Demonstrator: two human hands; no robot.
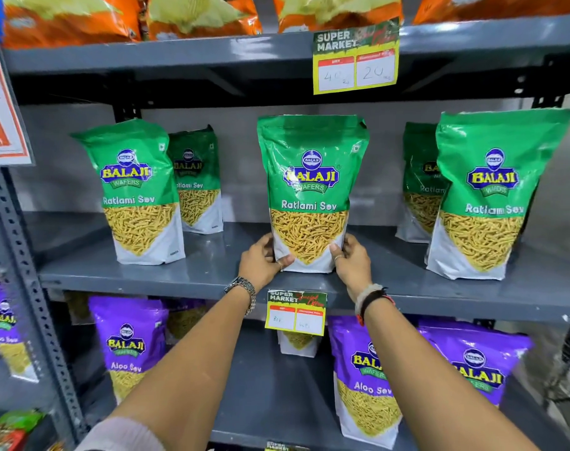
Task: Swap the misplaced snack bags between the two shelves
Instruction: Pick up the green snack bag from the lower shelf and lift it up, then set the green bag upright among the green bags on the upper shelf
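Five green Ratlami Sev bags [311, 193] stand on the middle shelf [212, 271]; three near the front, two farther back; four purple Aloo Sev bags [129, 346] sit on the lower shelf [270, 402]; four orange bags [72, 21] line the top; two yellow price tags [355, 60] hang from shelf edges; two hands [260, 262] reach in.

Bare forearms — metal link watch [243, 289] on the left wrist, black, white and red bands [371, 299] on the right — rings on both.

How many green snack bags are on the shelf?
5. Front left, one behind it, the middle bag held by both hands, front right, one behind that. More may hide behind these.
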